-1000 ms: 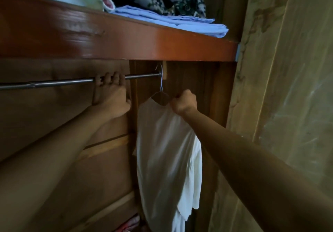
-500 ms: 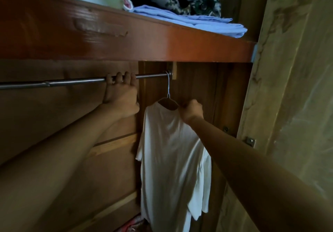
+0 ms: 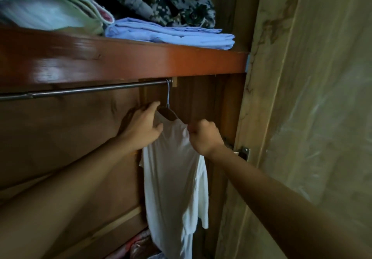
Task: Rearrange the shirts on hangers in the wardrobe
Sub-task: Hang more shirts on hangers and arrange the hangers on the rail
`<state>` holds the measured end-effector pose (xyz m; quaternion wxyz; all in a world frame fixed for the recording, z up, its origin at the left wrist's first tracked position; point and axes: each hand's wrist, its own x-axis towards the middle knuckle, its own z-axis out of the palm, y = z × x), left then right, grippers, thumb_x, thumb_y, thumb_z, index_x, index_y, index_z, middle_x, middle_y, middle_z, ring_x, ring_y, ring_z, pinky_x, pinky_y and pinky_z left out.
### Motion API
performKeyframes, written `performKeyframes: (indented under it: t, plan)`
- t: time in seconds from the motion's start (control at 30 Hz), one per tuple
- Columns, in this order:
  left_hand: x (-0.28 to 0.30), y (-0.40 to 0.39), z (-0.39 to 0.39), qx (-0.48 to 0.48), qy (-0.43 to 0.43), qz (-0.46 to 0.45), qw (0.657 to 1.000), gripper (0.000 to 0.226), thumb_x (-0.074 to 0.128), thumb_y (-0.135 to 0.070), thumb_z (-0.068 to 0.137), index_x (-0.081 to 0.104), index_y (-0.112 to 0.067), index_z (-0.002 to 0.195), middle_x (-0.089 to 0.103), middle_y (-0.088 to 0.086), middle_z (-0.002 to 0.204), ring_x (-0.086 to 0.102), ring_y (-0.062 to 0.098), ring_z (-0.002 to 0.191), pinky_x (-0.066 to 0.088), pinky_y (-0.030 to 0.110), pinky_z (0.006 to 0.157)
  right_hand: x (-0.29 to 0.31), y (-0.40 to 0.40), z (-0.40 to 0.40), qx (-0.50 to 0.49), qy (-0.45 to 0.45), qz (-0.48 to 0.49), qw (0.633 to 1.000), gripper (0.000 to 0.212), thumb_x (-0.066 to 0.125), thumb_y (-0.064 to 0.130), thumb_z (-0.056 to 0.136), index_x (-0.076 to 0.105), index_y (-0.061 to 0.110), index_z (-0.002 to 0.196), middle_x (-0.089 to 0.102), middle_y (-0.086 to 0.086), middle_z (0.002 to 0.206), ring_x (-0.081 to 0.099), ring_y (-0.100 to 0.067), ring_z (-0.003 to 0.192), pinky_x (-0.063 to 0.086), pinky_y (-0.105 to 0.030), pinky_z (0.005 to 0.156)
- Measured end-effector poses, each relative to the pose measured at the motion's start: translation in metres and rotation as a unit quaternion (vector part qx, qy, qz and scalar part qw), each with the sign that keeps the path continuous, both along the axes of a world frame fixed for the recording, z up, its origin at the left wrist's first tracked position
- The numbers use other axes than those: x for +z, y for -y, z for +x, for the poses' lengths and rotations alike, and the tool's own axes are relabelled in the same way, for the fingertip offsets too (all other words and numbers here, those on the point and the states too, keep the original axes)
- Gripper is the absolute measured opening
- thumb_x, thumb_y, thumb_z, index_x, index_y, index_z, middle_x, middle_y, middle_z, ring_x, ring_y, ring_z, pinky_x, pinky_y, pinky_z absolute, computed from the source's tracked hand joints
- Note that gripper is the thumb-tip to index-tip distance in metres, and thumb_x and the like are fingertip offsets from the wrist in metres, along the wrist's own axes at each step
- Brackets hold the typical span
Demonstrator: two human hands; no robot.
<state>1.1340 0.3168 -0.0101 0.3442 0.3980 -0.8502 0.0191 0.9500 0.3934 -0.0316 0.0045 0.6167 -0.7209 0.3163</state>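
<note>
Overhead, shelf (image 3: pixel 181 63) with folded clothes (image 3: pixel 171 35), rail (image 3: pixel 84 90) below

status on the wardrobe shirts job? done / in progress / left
Done: one white shirt on a hanger is hooked at the right end of the rail. In hand: the right hand pinches the shirt's shoulder; the left hand, fingers spread, touches its other shoulder by the collar. Left: no other hung shirts show; the rest of the rail is bare, so remaining work cannot be judged.

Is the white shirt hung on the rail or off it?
Hung: the hanger hook sits over the rail, the white shirt draped below.
</note>
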Motion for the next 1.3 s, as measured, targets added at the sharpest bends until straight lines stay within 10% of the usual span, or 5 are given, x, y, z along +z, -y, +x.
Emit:
performKeyframes:
  t: [0.33,0.6,0.73,1.17,1.3]
  plan:
    - [-0.019,-0.083,-0.026,-0.049,-0.009,0.152,0.987,0.023,0.071,-0.037,0.083,0.063,-0.026,0.101,0.06,-0.012,0.077,0.06,0.005,0.071,0.038,0.023,0.054,0.007,-0.112,-0.019,0.048,-0.043,0.082,0.995,0.017,0.073,0.034,0.083,0.069,0.023,0.096,0.071,0.002,0.094,0.066,-0.017,0.09,0.055,-0.031,0.076]
    - [-0.021,-0.167,-0.05,-0.149,0.197,0.245,0.938,0.074,0.07,-0.064,0.075,0.046,-0.03,0.137,0.057,-0.015,0.111,0.058,0.005,0.098,0.052,0.03,0.078,0.022,-0.21,-0.048,0.091,-0.063,0.15,0.982,0.017,0.071,0.027,0.088,0.072,0.019,0.102,0.071,0.003,0.105,0.066,-0.013,0.098,0.045,-0.01,0.07]
    - [-0.015,-0.193,-0.082,-0.202,0.209,0.251,0.923,0.055,0.07,-0.056,0.081,0.05,-0.033,0.126,0.047,-0.02,0.084,0.051,0.001,0.074,0.036,0.021,0.058,0.022,-0.254,-0.07,0.028,-0.057,0.179,0.982,0.03,0.071,0.038,0.088,0.065,0.027,0.116,0.063,0.009,0.114,0.059,-0.007,0.097,0.049,-0.017,0.079]
    - [-0.023,-0.269,-0.202,-0.411,0.228,0.186,0.863,0.063,0.076,-0.061,0.069,0.056,-0.033,0.122,0.059,-0.013,0.115,0.058,0.006,0.104,0.051,0.031,0.088,0.013,-0.39,-0.099,-0.197,-0.023,0.193,0.961,0.033,0.071,0.04,0.088,0.066,0.021,0.115,0.067,0.005,0.106,0.062,-0.013,0.091,0.05,-0.023,0.074]
    - [-0.03,-0.3,-0.22,-0.494,0.252,0.184,0.812,0.054,0.069,-0.067,0.068,0.053,-0.044,0.115,0.053,-0.025,0.103,0.056,-0.001,0.093,0.051,0.022,0.074,0.006,-0.431,-0.092,-0.267,-0.004,0.186,0.946,0.038,0.071,0.038,0.088,0.064,0.018,0.12,0.068,0.0,0.117,0.064,-0.017,0.095,0.054,-0.026,0.077]
